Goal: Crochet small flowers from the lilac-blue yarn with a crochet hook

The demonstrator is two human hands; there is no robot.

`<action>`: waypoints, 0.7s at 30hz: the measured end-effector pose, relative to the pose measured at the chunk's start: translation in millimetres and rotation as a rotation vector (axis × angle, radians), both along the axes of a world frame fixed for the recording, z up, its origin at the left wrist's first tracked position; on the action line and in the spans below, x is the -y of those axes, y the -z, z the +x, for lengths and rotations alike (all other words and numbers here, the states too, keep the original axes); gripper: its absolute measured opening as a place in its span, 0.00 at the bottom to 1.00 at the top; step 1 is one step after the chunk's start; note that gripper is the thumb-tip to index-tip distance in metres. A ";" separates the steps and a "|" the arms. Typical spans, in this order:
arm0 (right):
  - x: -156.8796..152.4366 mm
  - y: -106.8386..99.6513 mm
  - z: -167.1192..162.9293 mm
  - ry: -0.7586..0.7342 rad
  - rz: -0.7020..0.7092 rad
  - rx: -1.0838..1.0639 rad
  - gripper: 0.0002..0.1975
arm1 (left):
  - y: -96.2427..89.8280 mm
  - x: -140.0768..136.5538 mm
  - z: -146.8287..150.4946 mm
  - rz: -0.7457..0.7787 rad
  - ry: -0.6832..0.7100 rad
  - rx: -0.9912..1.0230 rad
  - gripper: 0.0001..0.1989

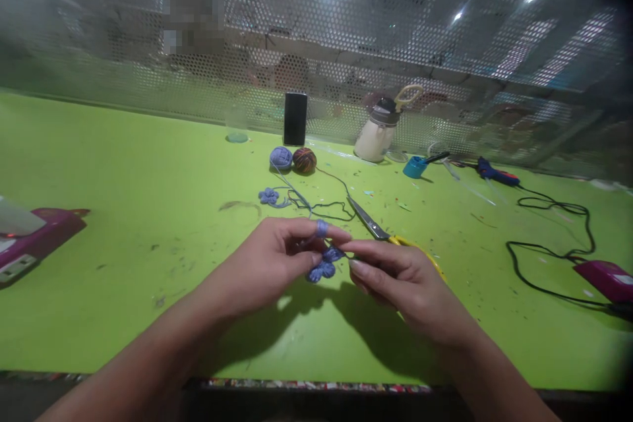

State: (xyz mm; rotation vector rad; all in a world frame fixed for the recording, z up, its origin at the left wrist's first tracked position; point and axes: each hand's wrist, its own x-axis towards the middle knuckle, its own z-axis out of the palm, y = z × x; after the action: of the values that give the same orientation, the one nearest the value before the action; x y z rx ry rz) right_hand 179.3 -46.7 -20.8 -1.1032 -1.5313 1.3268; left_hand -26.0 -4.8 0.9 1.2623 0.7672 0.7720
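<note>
My left hand (279, 250) pinches a small blue-purple crocheted flower (322, 270) between thumb and fingers. Yarn of the same colour (322, 229) is wound around its index finger and leads back to a blue-purple yarn ball (281, 158). Close on the right, my right hand (395, 270) is closed on a thin crochet hook (348, 255), mostly hidden by the fingers, its end at the flower. Another crocheted flower (269, 196) lies on the table beyond my left hand. Yellow-handled scissors (370, 221) lie just behind my right hand.
A multicoloured yarn ball (304, 160) sits before an upright black phone-like slab (295, 120). Behind on the green table (123, 198) stand a clear cup (237, 128), a pale bottle (376, 135) and a blue pot (414, 167). A glue gun (497, 173) and purple power strips (47, 237) flank the workspace.
</note>
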 end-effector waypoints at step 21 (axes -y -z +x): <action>-1.3 9.5 -5.0 0.143 -0.153 -0.247 0.14 | 15.3 -4.5 4.0 -0.011 -0.120 0.031 0.49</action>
State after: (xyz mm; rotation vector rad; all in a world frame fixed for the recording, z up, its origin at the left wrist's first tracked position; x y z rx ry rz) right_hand 174.2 -45.4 -30.3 -1.0760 -1.1673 1.4401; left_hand -22.0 -0.2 -14.4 1.1999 0.8264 0.8810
